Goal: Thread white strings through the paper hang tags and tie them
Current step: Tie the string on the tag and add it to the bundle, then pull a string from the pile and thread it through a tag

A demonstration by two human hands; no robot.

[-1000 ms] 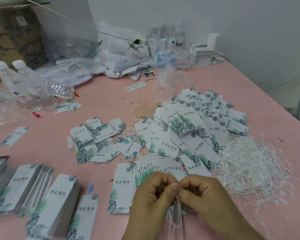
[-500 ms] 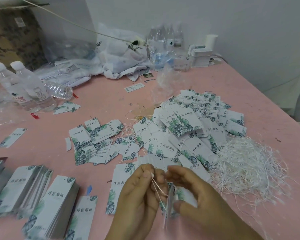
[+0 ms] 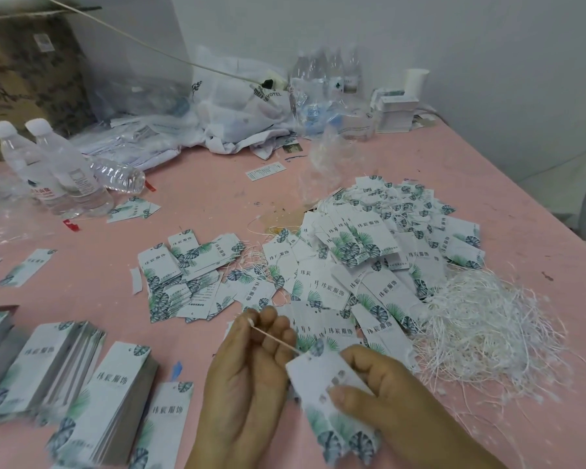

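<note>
At the bottom centre my right hand (image 3: 386, 397) grips a white hang tag (image 3: 322, 384) with green leaf print, thumb on its face. A white string (image 3: 274, 338) runs taut from the tag's top corner up and left to my left hand (image 3: 251, 377), which pinches the string's end between thumb and forefinger. Just right of my hands lies a tangled heap of white strings (image 3: 481, 330). Behind my hands a big pile of strung tags (image 3: 369, 258) spreads across the pink table (image 3: 200, 201). Stacks of unstrung tags (image 3: 109, 401) stand at the lower left.
Two upright water bottles (image 3: 58, 170) and one lying on its side stand at the left. Plastic bags, more bottles and small boxes (image 3: 394, 113) crowd the back edge by the wall. A cardboard box (image 3: 24, 72) stands at the far left.
My hands have drawn apart: the left pulled the string up and left until taut, while the right now holds the tag flat, face up, lower down.
</note>
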